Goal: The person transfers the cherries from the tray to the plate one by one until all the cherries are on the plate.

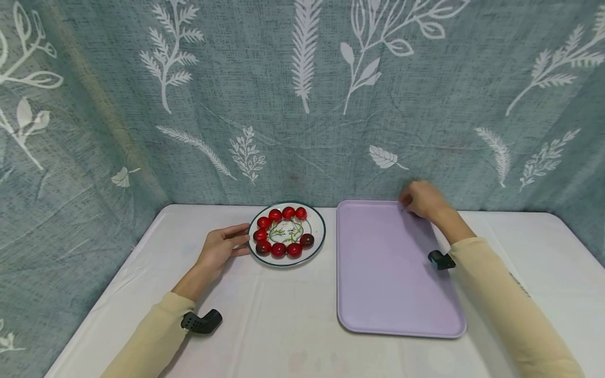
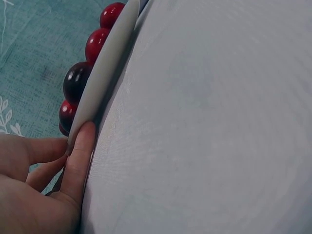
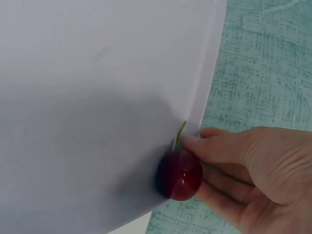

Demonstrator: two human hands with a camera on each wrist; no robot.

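A white plate (image 1: 287, 261) with a dark rim stands left of centre. Several red and dark-red cherries (image 1: 279, 250) lie on it in a ring, green stems pointing inward. My left hand (image 1: 219, 251) holds the plate's left edge; in the left wrist view its fingertips (image 2: 84, 139) pinch the rim from both sides. At the far right corner of the lilac tray (image 1: 392, 273), my right hand (image 1: 423, 199) pinches one dark-red cherry (image 3: 180, 175) with a short green stem. The head view hides that cherry behind the hand.
A white cloth covers the table (image 1: 283, 325). Right behind the plate and tray hangs a green curtain (image 1: 293, 157) with white leaf prints. Raised edges run round the tray, and the right forearm (image 1: 501, 294) passes along its right side.
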